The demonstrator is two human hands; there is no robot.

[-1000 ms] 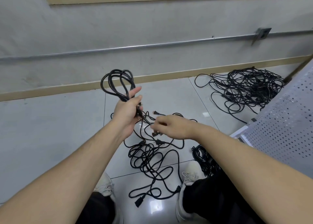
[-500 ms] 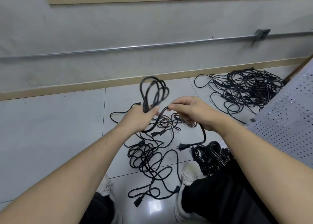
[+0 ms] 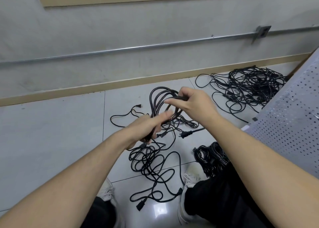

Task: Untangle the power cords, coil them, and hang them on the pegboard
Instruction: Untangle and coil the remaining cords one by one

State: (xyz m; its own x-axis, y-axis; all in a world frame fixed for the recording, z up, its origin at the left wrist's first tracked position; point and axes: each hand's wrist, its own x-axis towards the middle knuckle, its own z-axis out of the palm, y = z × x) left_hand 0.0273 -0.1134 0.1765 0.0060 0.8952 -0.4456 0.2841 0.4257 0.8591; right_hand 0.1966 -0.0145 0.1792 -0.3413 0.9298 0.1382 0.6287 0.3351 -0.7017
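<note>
Two hands up in my view above the tiled floor (image 3: 51, 141), perforated pegboard (image 3: 290, 124) leaning at right. A big tangled cord pile (image 3: 250, 86) sits by the wall, looser cords (image 3: 150, 160) underfoot. My left hand (image 3: 148, 129) has its fingers clamped round the coiled cord (image 3: 158, 100); right hand (image 3: 195, 103) pinches its top loop, plug (image 3: 185, 134) dangling below.

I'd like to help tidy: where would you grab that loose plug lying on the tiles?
Grip the plug by its moulded black body, coming from above, with a finger on each side. It lies flat, its prongs at the left and its cord at the right, so those ends offer a poor hold.
</note>
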